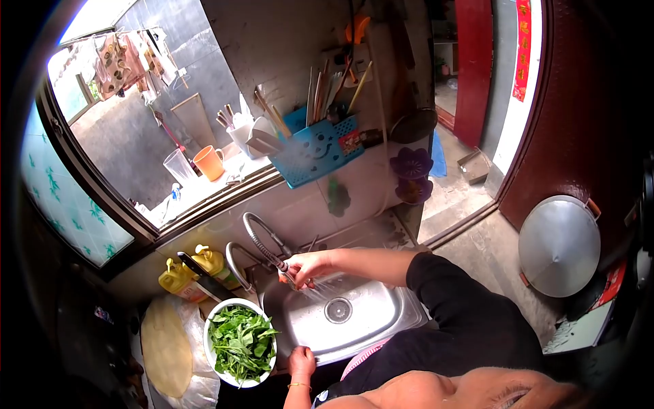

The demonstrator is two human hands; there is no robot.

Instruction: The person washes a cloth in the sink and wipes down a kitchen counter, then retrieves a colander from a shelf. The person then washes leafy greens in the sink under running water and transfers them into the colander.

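Note:
My right hand [304,268] is wrapped round the head of the coiled spring faucet [259,238], and water sprays from it into the steel sink [371,319]. My left hand [302,360] is curled at the sink's front left edge; whether it grips anything is hidden. Just left of it, a white bowl [212,354] holds chopped green leaves [240,341]. A second curved faucet [231,259] stands beside the spring one. The round drain [338,310] shows in the sink's floor.
Yellow bottles [178,278] and a black-handled knife [199,274] stand behind the bowl. A round board [165,347] lies at left. A blue basket [319,155] with chopsticks hangs above the sink. On the right are a large metal lid [560,247] and an open doorway.

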